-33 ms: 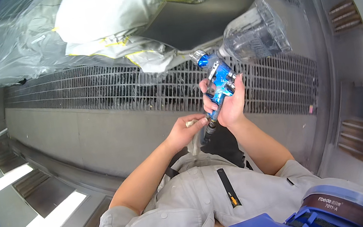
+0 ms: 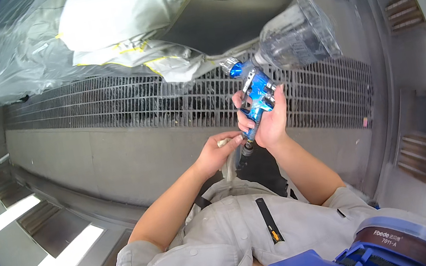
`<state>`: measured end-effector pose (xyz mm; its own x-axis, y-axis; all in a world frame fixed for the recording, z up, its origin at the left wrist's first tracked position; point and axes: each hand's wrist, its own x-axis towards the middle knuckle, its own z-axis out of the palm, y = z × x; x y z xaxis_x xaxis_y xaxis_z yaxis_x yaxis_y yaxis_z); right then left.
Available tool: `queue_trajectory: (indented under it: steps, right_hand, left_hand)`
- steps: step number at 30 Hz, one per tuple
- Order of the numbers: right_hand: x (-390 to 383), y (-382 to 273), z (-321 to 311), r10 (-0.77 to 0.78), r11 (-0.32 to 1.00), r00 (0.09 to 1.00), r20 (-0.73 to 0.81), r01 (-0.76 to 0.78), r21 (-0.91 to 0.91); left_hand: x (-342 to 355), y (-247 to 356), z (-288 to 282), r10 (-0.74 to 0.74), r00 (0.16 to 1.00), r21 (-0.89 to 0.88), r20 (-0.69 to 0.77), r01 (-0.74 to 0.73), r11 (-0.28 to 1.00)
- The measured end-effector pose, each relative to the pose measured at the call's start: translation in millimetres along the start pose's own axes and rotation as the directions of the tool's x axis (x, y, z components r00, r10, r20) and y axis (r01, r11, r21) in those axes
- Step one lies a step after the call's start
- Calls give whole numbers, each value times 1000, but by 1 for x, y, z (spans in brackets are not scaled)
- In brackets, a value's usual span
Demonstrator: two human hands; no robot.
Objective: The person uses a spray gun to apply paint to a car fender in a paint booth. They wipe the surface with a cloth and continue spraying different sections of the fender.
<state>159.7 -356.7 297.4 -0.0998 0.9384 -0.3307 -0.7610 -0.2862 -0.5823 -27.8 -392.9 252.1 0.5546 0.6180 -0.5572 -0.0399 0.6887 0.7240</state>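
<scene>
A blue spray gun [image 2: 257, 91] with a silver nozzle rests in my right hand [image 2: 272, 121], whose fingers wrap round its handle. The nozzle points up and to the left. A cloudy, paint-smeared plastic cup [image 2: 298, 36] is attached to the gun and leans to the right. My left hand [image 2: 218, 152] is closed on a pale cloth [image 2: 228, 168] that hangs below the fingers. Its fingertips touch the lower end of the gun's handle, beside the dark hose fitting [image 2: 247, 148]. Part of the cloth is hidden inside the left hand.
Ahead is a car body panel [image 2: 229, 22], dark grey, framed by white masking sheet [image 2: 116, 14] with yellow tape. Clear plastic film [image 2: 23, 57] drapes at the far left. A metal floor grate [image 2: 124, 99] runs across beneath. Louvred vents [image 2: 419, 153] line the right wall.
The view has shifted very slightly against the masked car. Both hands keep their hold on the spray gun and the cloth.
</scene>
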Motion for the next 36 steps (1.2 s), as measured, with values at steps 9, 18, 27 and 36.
queue_trajectory:
  steps: [9,18,27,36]
  right_hand:
    - [26,-1,-50,-5,998,996,-86,10,62]
    - [53,-19,-60,-63,995,996,-59,67,67]
    - [78,-18,-51,13,1000,996,-89,-15,-26]
    - [76,5,-34,-3,1000,993,-120,-1,-30]
  left_hand:
    - [62,-12,-5,-91,996,-34,-11,91,995]
    - [90,10,4,-111,991,-26,-78,110,994]
    - [95,11,-8,-135,981,-85,-141,124,989]
    - [81,7,-30,-138,985,-42,-105,135,990]
